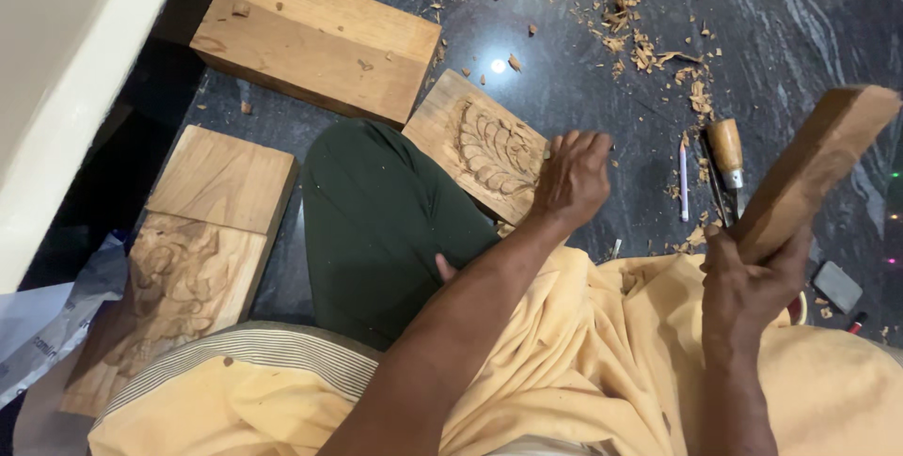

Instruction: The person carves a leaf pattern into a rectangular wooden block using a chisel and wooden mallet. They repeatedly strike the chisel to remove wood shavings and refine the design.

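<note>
Dark polished stone flooring [809,5] is serving as the workbench, with the person sitting low on it, yellow cloth [583,362] draping over the lap and a knee in dark green fabric [376,221] jutting forward. Nearest the body, the right hand [752,282] is gripping a wooden mallet block [814,165], fingers wrapping tightly round its lower end and tilting it up and away, seemingly readying it as a striker. The left hand [571,179] is pressing down on the near edge of a carved wooden panel [480,146], fingers curling together over the rim; whether a tool is pinched beneath them I cannot tell. That panel, bearing a leaf relief, is leaning against the knee, probably for steadiness. Just beyond the right hand, a wooden-handled chisel [726,150] and a white pencil [684,179] are lying within reach. To the left, a second carved block [188,268] is resting on the floor, and farther off a plain timber block [315,38] is waiting. Wood shavings [640,42] are scattering across the far floor.
</note>
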